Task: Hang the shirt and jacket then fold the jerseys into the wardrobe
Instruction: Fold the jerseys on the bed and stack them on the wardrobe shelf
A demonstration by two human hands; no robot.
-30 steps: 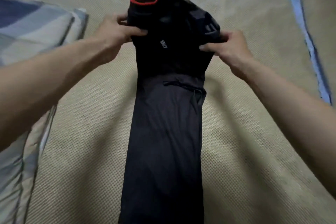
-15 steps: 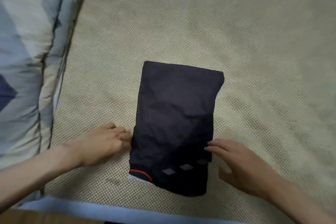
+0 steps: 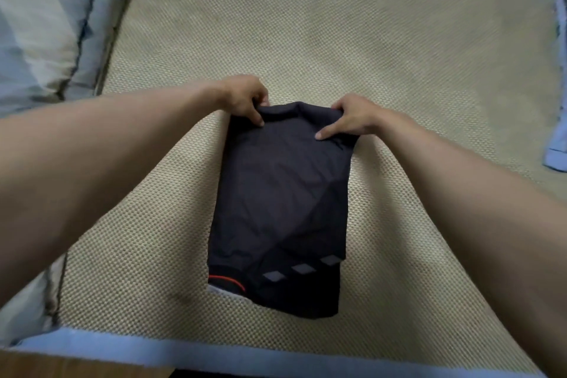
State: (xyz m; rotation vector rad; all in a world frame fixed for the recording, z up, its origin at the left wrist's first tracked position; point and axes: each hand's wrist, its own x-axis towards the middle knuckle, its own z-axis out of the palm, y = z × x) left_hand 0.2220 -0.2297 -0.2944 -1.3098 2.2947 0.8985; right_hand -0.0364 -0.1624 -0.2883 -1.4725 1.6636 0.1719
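A black jersey [image 3: 280,202] with red collar trim and grey diamond marks lies folded into a narrow rectangle on the beige woven mat [image 3: 337,40]. Its collar end points toward me. My left hand [image 3: 245,98] pinches the far left corner of the fold. At the far right corner my right hand [image 3: 352,116] grips the fabric, thumb on top. The far edge is lifted slightly off the mat between the two hands.
A blue and cream patterned quilt [image 3: 46,24] lies along the left side. The mat's light blue border [image 3: 153,350] runs along the near edge, and another blue strip [image 3: 557,150] shows at the right.
Both hands have moved from the jersey's near sides to its far corners and taken hold of them. A second ago the jersey was longer and held at the collar end.
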